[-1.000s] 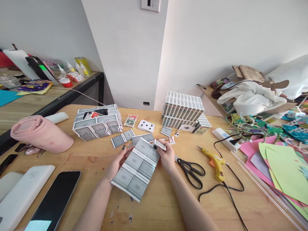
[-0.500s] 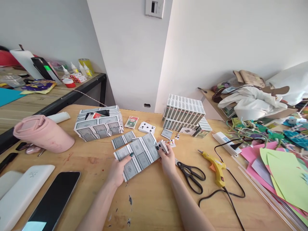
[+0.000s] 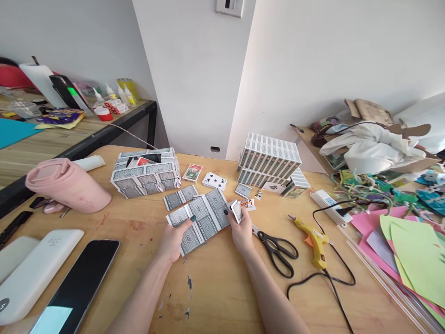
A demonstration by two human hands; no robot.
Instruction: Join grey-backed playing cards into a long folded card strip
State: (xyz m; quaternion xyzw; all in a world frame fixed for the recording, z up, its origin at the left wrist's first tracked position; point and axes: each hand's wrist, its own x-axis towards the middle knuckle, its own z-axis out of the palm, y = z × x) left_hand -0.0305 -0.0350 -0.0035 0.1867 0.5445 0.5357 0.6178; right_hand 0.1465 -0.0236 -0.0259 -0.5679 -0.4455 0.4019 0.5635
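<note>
My left hand [image 3: 173,242] grips the lower left edge of a panel of joined playing cards [image 3: 205,221], thumb on top, grey patterned backs up. At the panel's right edge, my right hand [image 3: 242,230] is closed on a small playing card piece [image 3: 237,211], held upright with a patterned side showing. Its fingers are partly hidden behind that piece. Just behind the panel lies a shorter strip of cards [image 3: 180,197]. Beyond it are a box covered in cards [image 3: 146,176], a card pack [image 3: 193,172] and a stack of loose cards [image 3: 214,181].
Black-handled scissors [image 3: 278,253] and a yellow glue gun [image 3: 316,243] with its cord lie to the right. Stacked card boxes [image 3: 269,157] stand at the back. Coloured paper [image 3: 413,250] and a power strip [image 3: 330,206] are far right; a pink tumbler [image 3: 69,185] and phone [image 3: 78,283] are left.
The card piece in my right hand has turned, from a face with black marks to a patterned side. The panel stays in my left hand, and the whole view has shifted slightly.
</note>
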